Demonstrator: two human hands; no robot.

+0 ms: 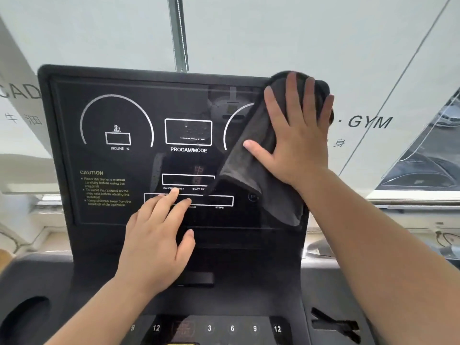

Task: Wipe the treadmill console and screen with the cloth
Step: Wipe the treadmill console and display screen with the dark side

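Observation:
The treadmill's black screen (124,165) fills the middle of the head view, upright, with white dials and a yellow caution text. A dark grey cloth (251,155) is pressed flat against the screen's upper right corner under my right hand (296,135), whose fingers are spread over it; the cloth's lower end hangs down the right side. My left hand (156,240) lies with fingers apart on the lower centre of the screen, holding nothing. Below, the console (249,302) shows a row of number keys.
A round cup holder (25,317) sits at the console's lower left and a slotted tray (333,324) at its lower right. Behind the screen is a frosted window (273,33) with GYM lettering and a vertical metal bar (178,33).

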